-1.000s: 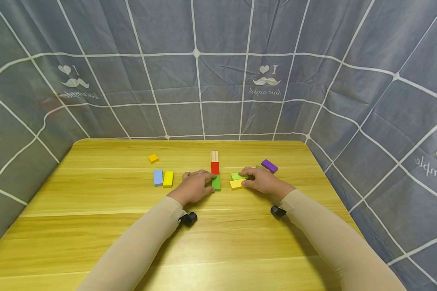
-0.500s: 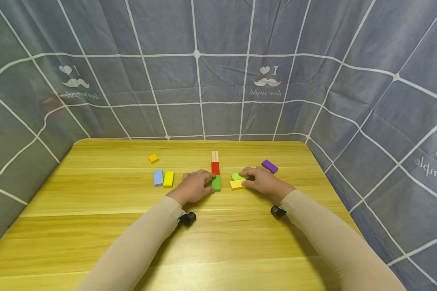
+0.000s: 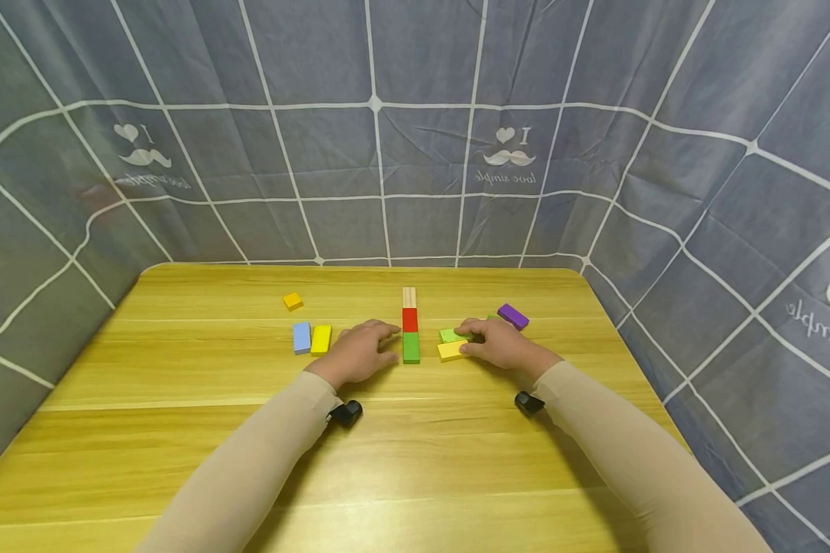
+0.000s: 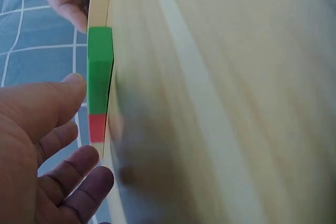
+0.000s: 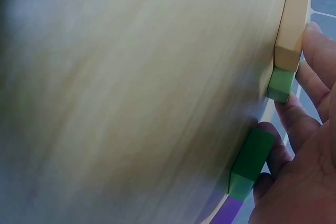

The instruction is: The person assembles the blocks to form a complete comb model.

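Our left hand (image 3: 356,351), spread, empty, has quit the green block (image 3: 411,348); right hand's (image 3: 499,343) grip unclear; curtain (image 3: 429,146) beyond, mirrored: "love simple".

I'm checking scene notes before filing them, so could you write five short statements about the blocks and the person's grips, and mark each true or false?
1. The red block lies between the green block and the bare-wood block. True.
2. The orange block lies right of that row. False: the orange block lies left of it.
3. The purple block lies right of that row. True.
4. The left grip holds the purple block. False: the left grip holds nothing.
5. The right grip is at the pale yellow block. True.
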Tool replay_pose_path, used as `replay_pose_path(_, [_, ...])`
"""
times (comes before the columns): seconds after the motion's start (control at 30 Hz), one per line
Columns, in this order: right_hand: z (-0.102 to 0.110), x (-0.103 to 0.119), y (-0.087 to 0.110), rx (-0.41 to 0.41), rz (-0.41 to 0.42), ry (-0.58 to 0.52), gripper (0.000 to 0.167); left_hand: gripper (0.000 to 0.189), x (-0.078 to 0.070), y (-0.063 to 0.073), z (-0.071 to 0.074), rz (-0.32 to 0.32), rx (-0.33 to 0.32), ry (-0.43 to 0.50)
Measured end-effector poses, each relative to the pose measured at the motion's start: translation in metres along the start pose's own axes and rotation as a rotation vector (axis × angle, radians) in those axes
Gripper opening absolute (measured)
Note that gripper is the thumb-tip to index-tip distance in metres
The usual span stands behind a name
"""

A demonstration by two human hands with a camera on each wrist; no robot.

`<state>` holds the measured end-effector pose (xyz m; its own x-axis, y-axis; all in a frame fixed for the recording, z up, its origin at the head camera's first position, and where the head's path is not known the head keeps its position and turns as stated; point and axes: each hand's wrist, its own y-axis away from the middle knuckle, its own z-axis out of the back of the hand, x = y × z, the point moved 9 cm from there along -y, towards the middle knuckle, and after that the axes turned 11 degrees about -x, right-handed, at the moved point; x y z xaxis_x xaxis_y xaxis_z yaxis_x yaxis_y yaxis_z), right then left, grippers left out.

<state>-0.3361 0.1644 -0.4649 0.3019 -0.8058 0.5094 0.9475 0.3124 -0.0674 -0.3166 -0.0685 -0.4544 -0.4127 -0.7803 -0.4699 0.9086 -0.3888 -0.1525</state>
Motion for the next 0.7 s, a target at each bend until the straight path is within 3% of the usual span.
replay_pose_path(0.2, [-0.001,-0.001,0.0,0.006,-0.009,-0.007,0.046,0.057,0.015,0.0,0.014,0.027,-0.036,0.023])
replay_pose_path(0.43, [-0.001,-0.002,-0.002,0.002,0.002,-0.007,0.046,0.054,0.034,0.0,0.041,0.069,-0.083,0.016])
replay_pose_path(0.7, [-0.002,-0.003,-0.001,0.01,-0.003,-0.023,0.046,0.054,0.076,0.001,0.074,0.182,-0.165,0.029])
